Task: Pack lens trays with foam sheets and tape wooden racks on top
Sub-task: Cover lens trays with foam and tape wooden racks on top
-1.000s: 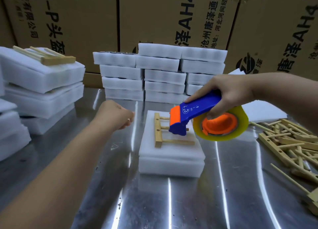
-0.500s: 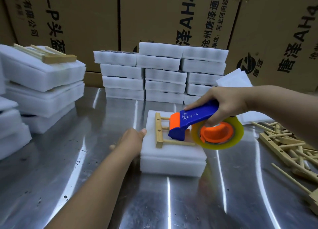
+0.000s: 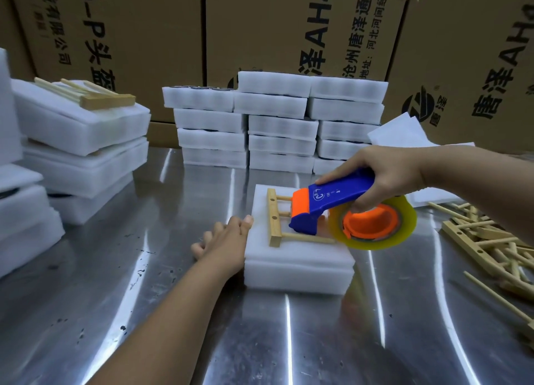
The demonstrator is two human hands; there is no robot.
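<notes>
On the steel table, near its middle, a foam pack carries a wooden rack flat on top. The right hand grips a blue tape dispenser, nose down on the rack. The left hand holds the pack's left side, fingers curled, thumb on its top edge.

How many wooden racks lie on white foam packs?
2. The centre rack, under the tape dispenser, lies on the centre pack; the left rack tops the left stack. The loose pile is on the table. Others may be hidden.
</notes>
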